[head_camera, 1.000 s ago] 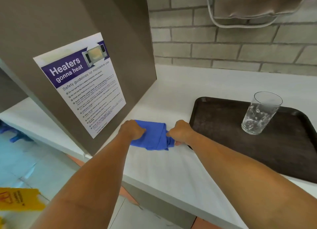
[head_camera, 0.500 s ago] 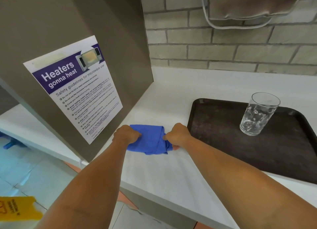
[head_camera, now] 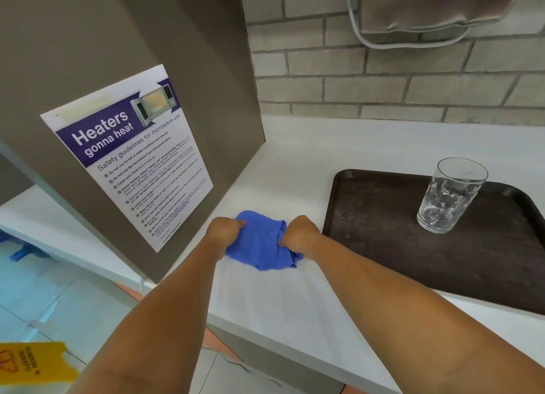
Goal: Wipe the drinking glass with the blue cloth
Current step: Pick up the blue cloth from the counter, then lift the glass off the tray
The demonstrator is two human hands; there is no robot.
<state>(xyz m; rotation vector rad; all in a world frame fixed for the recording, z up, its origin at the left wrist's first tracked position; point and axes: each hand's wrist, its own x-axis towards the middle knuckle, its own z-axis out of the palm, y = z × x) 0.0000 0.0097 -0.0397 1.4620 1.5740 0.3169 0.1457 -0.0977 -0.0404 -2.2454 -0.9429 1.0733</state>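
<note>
Pale brick (head_camera: 383, 89) backs a white counter (head_camera: 280, 299), and a grey-brown cabinet panel (head_camera: 147, 39) rises at the counter's left end. Taped to that panel is a poster (head_camera: 129, 154) headed "Heaters gonna heat", with a microwave picture and a list of safety guidelines below the purple band. High on the brick hangs a grey, shiny wall unit (head_camera: 427, 7), only its lower part in view.

On the counter near its front edge lies the blue cloth (head_camera: 261, 244), bunched and folded, just beside the foot of the cabinet panel. Both bare forearms reach forward to it. The left hand (head_camera: 222, 231) is curled into a fist on the cloth's left edge, fingers closed and pinching the fabric. The right hand (head_camera: 299, 234) is likewise closed on the cloth's right edge, its grip gathering a fold so that a flap of cloth hangs out below the knuckles. The cloth stretches between the two fists and rests on the counter.

To the right sits a dark brown tray (head_camera: 383, 246), its near left corner just beside the right hand. The drinking glass (head_camera: 449, 196) stands upright on the tray toward its far side, well apart from both hands and the cloth. It is clear, and pale flecks show inside its lower half.

Below the counter edge at the left is light tiled floor (head_camera: 44, 299), with a yellow caution sign (head_camera: 32, 364) at the bottom corner.
</note>
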